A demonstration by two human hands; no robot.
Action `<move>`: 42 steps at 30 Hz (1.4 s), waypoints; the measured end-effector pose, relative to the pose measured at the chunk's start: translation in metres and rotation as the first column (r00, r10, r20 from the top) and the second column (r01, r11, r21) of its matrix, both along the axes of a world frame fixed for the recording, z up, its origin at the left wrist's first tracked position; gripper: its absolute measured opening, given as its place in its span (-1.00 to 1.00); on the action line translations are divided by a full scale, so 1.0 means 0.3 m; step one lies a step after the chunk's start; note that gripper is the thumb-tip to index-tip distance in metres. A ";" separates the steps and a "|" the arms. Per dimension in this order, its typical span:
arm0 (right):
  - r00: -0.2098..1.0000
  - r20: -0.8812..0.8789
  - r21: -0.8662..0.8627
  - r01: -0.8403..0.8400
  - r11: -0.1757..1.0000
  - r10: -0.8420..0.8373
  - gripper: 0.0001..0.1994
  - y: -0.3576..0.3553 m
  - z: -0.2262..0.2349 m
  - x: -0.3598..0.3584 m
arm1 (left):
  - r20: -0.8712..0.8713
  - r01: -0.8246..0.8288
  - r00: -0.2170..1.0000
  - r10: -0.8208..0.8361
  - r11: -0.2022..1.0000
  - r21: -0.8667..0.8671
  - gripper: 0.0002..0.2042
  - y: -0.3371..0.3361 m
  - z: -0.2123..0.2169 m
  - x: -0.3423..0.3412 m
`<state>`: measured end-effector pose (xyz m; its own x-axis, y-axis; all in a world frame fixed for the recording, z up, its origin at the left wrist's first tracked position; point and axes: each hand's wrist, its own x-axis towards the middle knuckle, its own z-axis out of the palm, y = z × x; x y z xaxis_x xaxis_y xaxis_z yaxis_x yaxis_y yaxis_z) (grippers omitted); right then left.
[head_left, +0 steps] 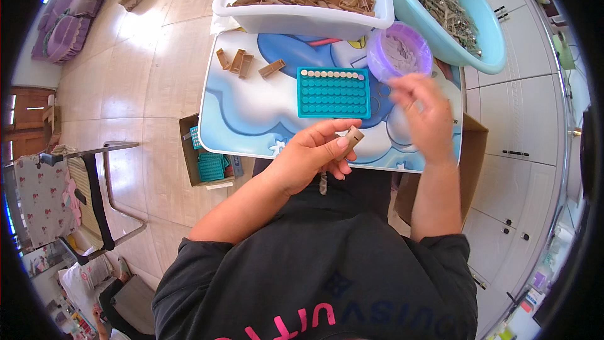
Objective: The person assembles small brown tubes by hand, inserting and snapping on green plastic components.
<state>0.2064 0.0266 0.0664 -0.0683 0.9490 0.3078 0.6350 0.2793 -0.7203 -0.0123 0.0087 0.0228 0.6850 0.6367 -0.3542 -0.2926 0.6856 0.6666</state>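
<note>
Two bare hands work apart from each other over the near half of the worktop (248, 104), which is printed with blue and white cloud shapes. Clamped between the thumb and fingers of the left hand (324, 150) is a small brown plastic piece (354, 136), its end poking out toward the right. To that hand's right, the right hand (425, 113) is raised and blurred, its fingers bent beside the near edge of a purple bowl (375, 56) that holds small greyish bits; whether those fingers grip anything, I cannot tell.

Just beyond the left hand lies a teal tray (333, 92) with rows of round spots; a line of small pale discs (330, 73) fills its far row. Further off, to the left of the tray, a few loose brown pieces (272, 68) lie scattered. Past the tray, at the far side, stands a white tub (302, 23) heaped with more brown pieces, and to its right, beyond the right hand, a light blue basin (462, 56) full of clear and metallic parts. Left of the left hand and lower than the worktop, a cardboard box (189, 167) contains more teal trays (212, 167).
</note>
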 end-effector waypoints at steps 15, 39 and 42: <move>0.641 0.767 -0.176 0.253 0.951 -0.028 -0.82 0.349 -0.067 0.100 | 0.111 -0.151 0.976 0.189 0.946 -0.286 -0.76 -0.007 -0.054 0.004; 0.857 0.324 0.207 0.350 0.914 -0.401 -0.88 0.164 -0.036 0.086 | 0.246 -0.130 0.946 0.210 0.943 -0.306 -0.76 -0.005 -0.038 0.014; 0.936 0.064 0.073 0.341 0.937 -0.345 -0.92 0.068 0.016 0.003 | 0.281 -0.131 0.932 0.228 0.937 -0.325 -0.76 -0.006 -0.048 0.012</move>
<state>0.2073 0.0471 0.0714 0.2332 0.8990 0.3708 0.7511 0.0757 -0.6559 -0.0086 0.0070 0.0086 0.6745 0.6582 -0.3344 -0.5873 0.7529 0.2972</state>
